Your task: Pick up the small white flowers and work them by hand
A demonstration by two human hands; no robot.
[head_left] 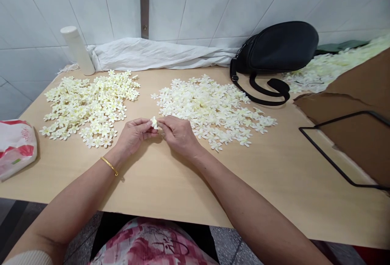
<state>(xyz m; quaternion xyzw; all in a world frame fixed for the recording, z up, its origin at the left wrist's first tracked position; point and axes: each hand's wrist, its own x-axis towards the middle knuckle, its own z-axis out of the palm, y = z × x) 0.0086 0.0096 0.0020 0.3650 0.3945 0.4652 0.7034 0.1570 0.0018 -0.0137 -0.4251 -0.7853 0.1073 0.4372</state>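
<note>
Between my two hands is one small white artificial flower (154, 123), held just above the table (170, 184). My left hand (136, 132), with a gold bangle at the wrist, pinches it from the left between thumb and fingers. My right hand (178, 135) is closed at the flower's right side, with thumb and forefinger pressed together on it; its other fingers are curled under. Left of my hands lies a pile of cream-white flowers (94, 102). A second, wider pile of white flowers (204, 106) spreads out behind and right of my right hand.
A white bottle (77, 50) and a rolled white cloth (158, 54) stand along the tiled wall. Black bag (277, 48) with strap sits at the back right. More flowers (335, 68), brown cardboard (359, 110) and a black wire frame (327, 155) lie right. A red-white packet (15, 147) is left.
</note>
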